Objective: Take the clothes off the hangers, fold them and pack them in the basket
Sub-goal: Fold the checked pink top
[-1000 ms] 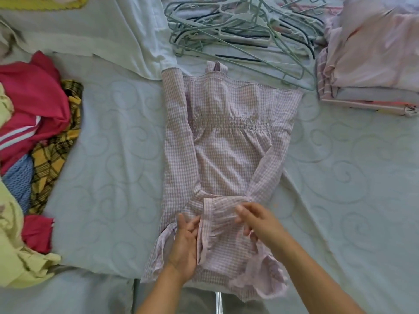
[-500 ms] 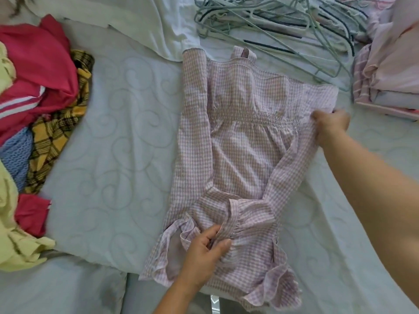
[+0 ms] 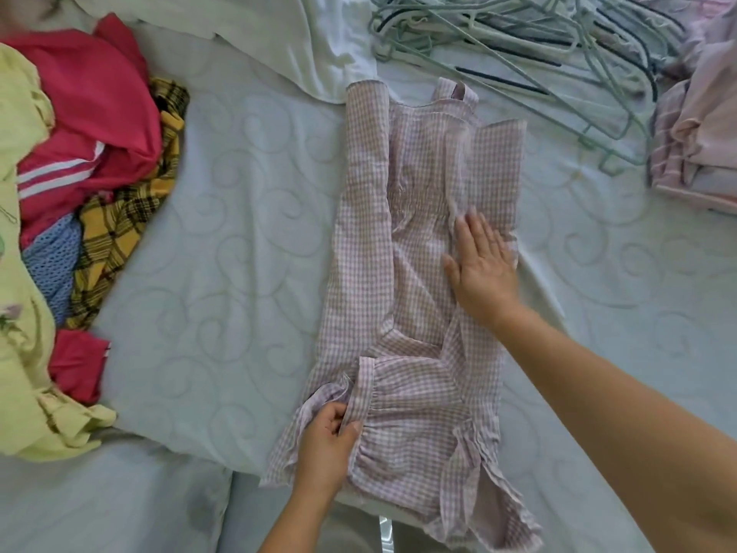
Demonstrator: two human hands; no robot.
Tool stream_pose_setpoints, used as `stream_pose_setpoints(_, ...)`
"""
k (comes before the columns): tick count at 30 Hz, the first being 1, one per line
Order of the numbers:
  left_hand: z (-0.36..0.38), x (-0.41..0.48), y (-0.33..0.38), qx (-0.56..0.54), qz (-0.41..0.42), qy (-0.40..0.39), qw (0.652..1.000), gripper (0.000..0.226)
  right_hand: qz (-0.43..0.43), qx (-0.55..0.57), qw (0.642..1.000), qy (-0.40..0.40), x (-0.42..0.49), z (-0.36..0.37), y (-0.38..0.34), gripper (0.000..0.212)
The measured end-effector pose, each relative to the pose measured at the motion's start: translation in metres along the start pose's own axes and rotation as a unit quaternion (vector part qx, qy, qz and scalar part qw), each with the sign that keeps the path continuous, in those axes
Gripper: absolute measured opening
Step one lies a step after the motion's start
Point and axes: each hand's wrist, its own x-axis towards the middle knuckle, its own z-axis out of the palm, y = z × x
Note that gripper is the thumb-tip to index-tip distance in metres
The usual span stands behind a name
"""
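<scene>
A pale purple checked dress (image 3: 402,241) lies lengthwise on the bed, both long sides folded in over the middle. My right hand (image 3: 480,265) lies flat with straight fingers on the folded-in right side, near the gathered waist. My left hand (image 3: 325,441) grips the ruffled cuff fabric at the dress's lower left. A heap of empty grey-green hangers (image 3: 518,37) lies past the top of the dress. No basket is in view.
A pile of unfolded clothes in red (image 3: 87,113), yellow plaid (image 3: 119,229), blue and pale yellow (image 3: 20,313) fills the left edge. A stack of folded pink garments (image 3: 698,153) sits at the right edge. White cloth (image 3: 279,37) lies at the top. The quilted bed (image 3: 223,273) shows between them.
My right hand folded the dress's right side inward over the middle and came down to lie flat on it. My left hand kept its hold at the lower left.
</scene>
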Motion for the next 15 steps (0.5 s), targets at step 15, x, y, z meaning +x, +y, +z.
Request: stream_pose_setpoints(15,-0.053,0.009,0.03,0.143,0.123,0.163,0.968,0.011,0.315,0.406,0.858,-0.014,-0.16,0.009,0.021,0.023)
